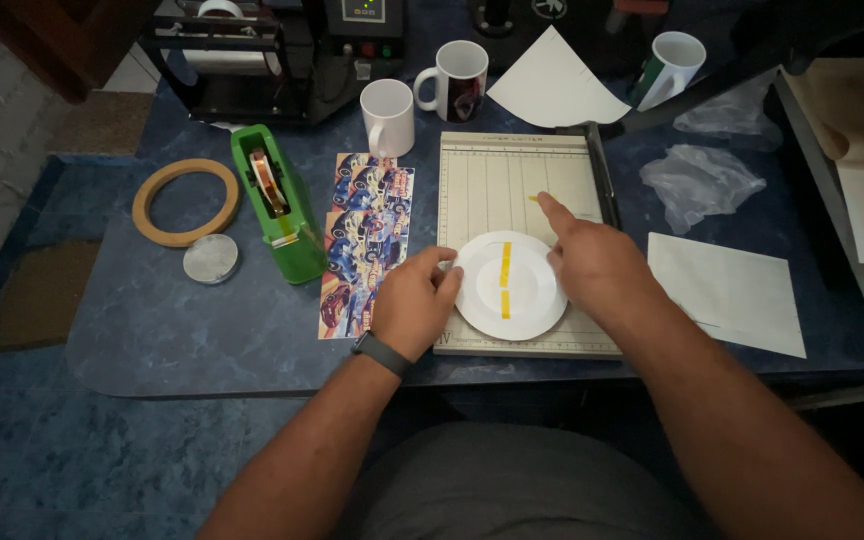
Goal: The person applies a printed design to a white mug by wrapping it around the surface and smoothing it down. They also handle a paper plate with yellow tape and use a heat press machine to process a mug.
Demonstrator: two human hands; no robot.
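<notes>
A white round disc [524,298] with a yellow tape strip [505,279] down its middle lies on the cream cutting board of a paper trimmer [497,180]. My left hand [414,303] holds the disc's left edge with the fingertips. At the disc's right edge rests my right hand [589,262], its index finger stretched out toward a small yellow tape piece [535,198] on the board.
A green tape dispenser [278,203] and a colourful printed sheet [365,238] lie left of the trimmer. A wooden ring [185,201] and metal disc [211,258] sit further left. Three mugs [389,116] stand behind, near a heat press [272,50]. White paper [727,290] lies to the right.
</notes>
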